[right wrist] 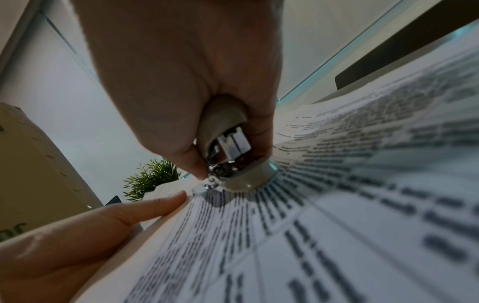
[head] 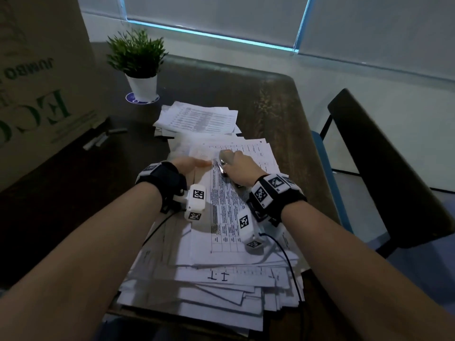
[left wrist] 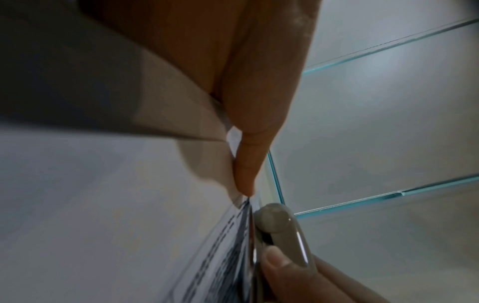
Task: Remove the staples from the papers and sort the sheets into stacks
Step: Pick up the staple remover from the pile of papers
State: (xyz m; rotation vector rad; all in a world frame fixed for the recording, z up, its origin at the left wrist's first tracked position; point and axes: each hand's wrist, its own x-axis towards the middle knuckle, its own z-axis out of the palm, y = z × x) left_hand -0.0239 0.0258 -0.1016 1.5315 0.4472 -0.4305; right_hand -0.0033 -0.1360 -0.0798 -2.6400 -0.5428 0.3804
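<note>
A printed sheet set [head: 226, 212] lies on top of a big loose pile of papers [head: 211, 299] on the dark table. My right hand [head: 237, 166] grips a grey and metal staple remover [head: 224, 159], its metal claws down at the top left corner of the printed sheets [right wrist: 285, 235]. The staple remover [right wrist: 228, 155] is squeezed between thumb and fingers. My left hand [head: 194, 163] lies flat, fingers straight, with a fingertip [left wrist: 245, 180] pressing the paper corner right beside the staple remover [left wrist: 281, 229]. The staple itself is hidden under the claws.
Another paper stack [head: 199, 118] sits farther back. A potted plant [head: 139, 65] stands at the back left, a large cardboard box [head: 41, 77] at the left with small pale objects [head: 98, 140] at its foot. A dark chair [head: 389, 173] is at the right.
</note>
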